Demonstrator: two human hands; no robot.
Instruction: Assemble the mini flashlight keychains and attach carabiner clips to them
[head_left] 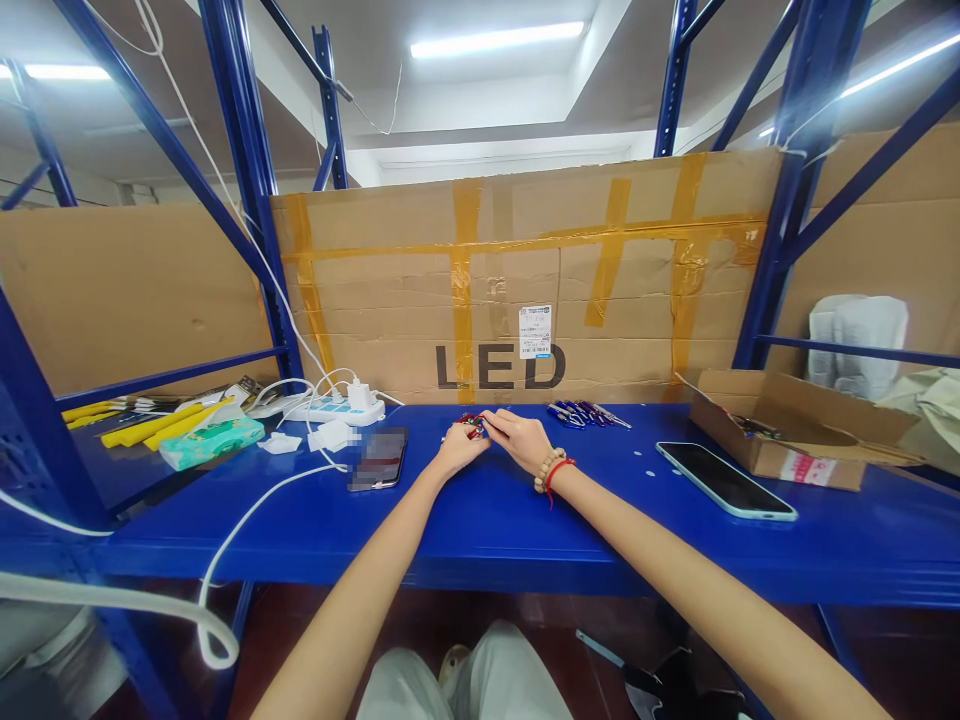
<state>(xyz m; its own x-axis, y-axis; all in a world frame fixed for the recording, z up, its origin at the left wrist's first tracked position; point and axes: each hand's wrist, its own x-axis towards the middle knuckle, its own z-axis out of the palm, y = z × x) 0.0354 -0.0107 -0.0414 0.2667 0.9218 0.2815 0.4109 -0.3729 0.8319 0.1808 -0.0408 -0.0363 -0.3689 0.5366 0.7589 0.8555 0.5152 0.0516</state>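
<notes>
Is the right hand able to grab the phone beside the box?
Probably yes: only pale specks on the shelf lie between the right hand and that phone, though its fingers are busy at a small red thing.

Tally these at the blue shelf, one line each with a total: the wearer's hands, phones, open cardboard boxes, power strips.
Hands: 2 (left hand, right hand)
Phones: 2 (left phone, right phone)
Open cardboard box: 1
Power strip: 1
Total: 6
</notes>
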